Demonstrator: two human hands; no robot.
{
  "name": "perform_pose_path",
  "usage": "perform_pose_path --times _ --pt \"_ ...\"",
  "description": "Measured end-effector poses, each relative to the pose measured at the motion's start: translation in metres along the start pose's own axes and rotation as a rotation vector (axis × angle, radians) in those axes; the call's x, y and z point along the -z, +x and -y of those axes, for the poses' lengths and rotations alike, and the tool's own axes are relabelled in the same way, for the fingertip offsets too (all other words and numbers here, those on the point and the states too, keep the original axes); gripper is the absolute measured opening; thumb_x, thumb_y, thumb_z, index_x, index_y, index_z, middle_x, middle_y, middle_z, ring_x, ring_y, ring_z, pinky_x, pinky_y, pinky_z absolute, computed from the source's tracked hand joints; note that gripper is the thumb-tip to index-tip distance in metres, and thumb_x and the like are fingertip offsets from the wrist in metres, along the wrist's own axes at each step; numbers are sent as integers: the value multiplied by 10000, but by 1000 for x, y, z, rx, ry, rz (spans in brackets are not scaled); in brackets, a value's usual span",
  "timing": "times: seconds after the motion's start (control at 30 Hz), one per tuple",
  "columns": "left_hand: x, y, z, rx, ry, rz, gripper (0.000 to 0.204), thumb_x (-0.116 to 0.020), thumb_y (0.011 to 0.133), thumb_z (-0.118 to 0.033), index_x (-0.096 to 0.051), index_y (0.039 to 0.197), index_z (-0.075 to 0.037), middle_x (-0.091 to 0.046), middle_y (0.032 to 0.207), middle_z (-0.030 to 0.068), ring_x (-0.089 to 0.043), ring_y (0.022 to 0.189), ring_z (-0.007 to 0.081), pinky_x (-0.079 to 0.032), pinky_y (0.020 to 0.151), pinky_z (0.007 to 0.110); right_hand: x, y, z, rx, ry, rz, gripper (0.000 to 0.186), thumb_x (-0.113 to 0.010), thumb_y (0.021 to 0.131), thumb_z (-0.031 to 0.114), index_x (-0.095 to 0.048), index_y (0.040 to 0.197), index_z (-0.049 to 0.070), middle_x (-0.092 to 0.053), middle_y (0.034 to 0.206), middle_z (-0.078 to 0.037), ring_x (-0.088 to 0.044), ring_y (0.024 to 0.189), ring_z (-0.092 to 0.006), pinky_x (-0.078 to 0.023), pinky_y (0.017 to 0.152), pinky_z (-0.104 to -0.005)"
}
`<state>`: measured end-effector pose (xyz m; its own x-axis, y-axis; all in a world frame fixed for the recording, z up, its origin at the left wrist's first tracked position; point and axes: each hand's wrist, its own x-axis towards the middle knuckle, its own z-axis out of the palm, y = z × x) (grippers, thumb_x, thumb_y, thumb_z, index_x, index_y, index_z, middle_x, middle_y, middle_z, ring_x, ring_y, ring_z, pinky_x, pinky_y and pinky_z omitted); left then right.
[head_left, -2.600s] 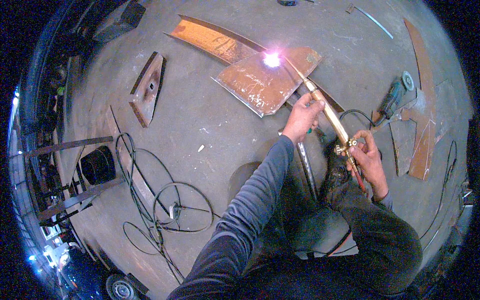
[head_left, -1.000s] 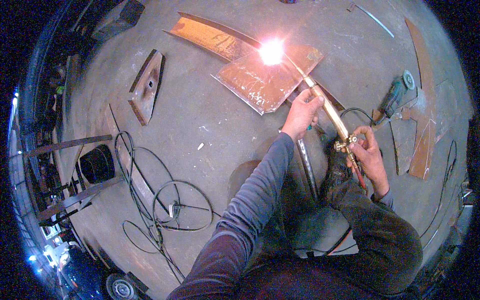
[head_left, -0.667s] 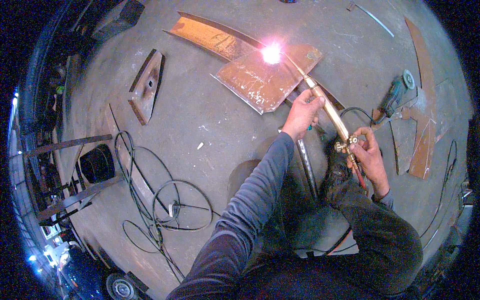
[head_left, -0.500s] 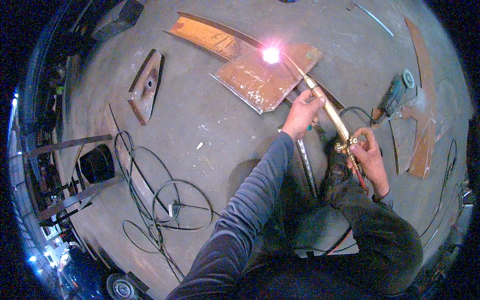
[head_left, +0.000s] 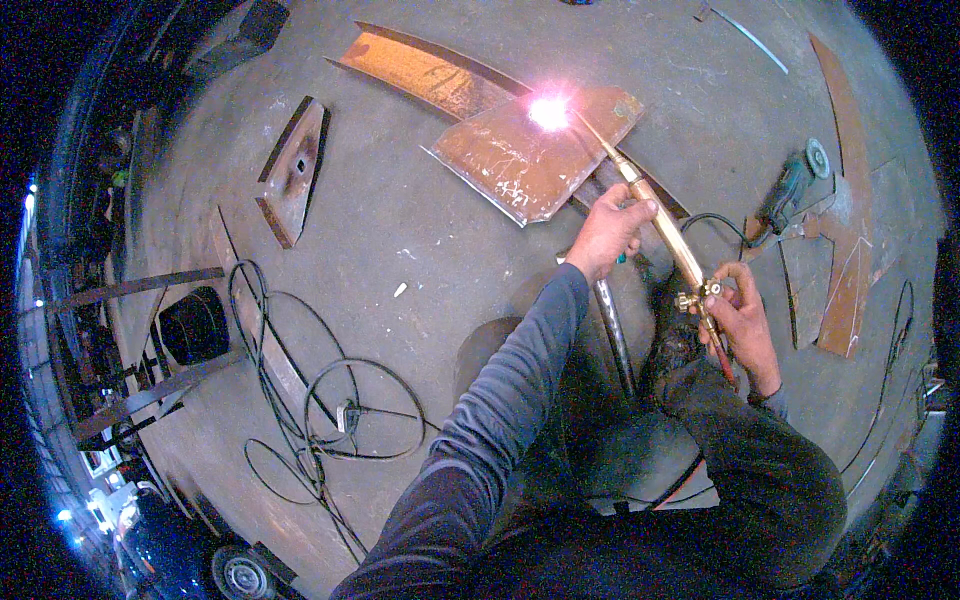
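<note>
A brass gas torch (head_left: 668, 222) runs slantwise between my hands, its thin nozzle tilted toward a rusty steel plate (head_left: 530, 165). At the tip burns a bright pink-white flame, over the plate's far edge, and its glare hides the metal there. My left hand (head_left: 606, 232) is closed around the front of the torch's barrel; a bit of something green shows by its fingers. My right hand (head_left: 742, 325) grips the rear of the torch beside the valve knobs, where a red hose leaves it. Under the plate lies a rusty steel channel (head_left: 425, 75).
An angle grinder (head_left: 785, 195) rests at the right on flat steel pieces (head_left: 850, 265). A hammer (head_left: 745, 38) lies far right. Left are a bent steel bracket (head_left: 295, 170) and coiled black cable (head_left: 330, 400). A metal tube (head_left: 613, 340) stands near my boot (head_left: 675, 345).
The flame and nozzle tip have shifted slightly to the right along the plate. Both hands keep their hold on the torch and have moved a little with it.
</note>
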<state>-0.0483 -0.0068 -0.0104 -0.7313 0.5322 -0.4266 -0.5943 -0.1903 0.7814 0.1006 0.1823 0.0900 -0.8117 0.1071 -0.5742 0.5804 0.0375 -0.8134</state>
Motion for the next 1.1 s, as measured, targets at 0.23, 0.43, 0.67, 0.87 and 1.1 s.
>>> perform_pose_path --times 0.23,0.43,0.67,0.87,1.1 --pt "0 0 2 -7 0 3 237 -661 976 -233 -566 1129 -79 -570 816 -1 -448 531 74 -354 449 258 0 1 -3 15 27 11 272 -624 973 144 -458 1187 160 -703 884 -84 -601 537 -124 -461 430 -263" --pt "1 2 3 20 35 -16 234 -652 980 -234 -566 1135 -81 -572 820 -1 -448 529 75 -361 454 258 1 4 -7 31 -23 26 295 -589 989 157 -407 1221 154 -697 909 -99 -617 544 -127 -462 426 -250" --pt "-2 -1 -5 -4 20 -33 251 -651 977 -239 -559 1149 -81 -573 830 0 -458 528 81 -362 454 258 2 8 -8 40 -12 28 299 -587 990 146 -408 1230 147 -698 909 -102 -621 566 -134 -479 471 -258" --pt "3 4 2 -29 11 -40 266 -644 982 -248 -558 1167 -77 -571 826 -1 -458 527 82 -359 452 261 -3 8 1 22 -17 18 298 -603 988 158 -421 1223 144 -696 905 -103 -620 568 -128 -481 475 -256" --pt "5 3 -1 -41 -14 -44 273 -646 979 -242 -561 1176 -73 -569 833 -3 -465 543 80 -364 464 255 -3 13 -1 39 7 36 294 -624 982 170 -438 1208 142 -690 896 -93 -616 566 -121 -473 476 -248"
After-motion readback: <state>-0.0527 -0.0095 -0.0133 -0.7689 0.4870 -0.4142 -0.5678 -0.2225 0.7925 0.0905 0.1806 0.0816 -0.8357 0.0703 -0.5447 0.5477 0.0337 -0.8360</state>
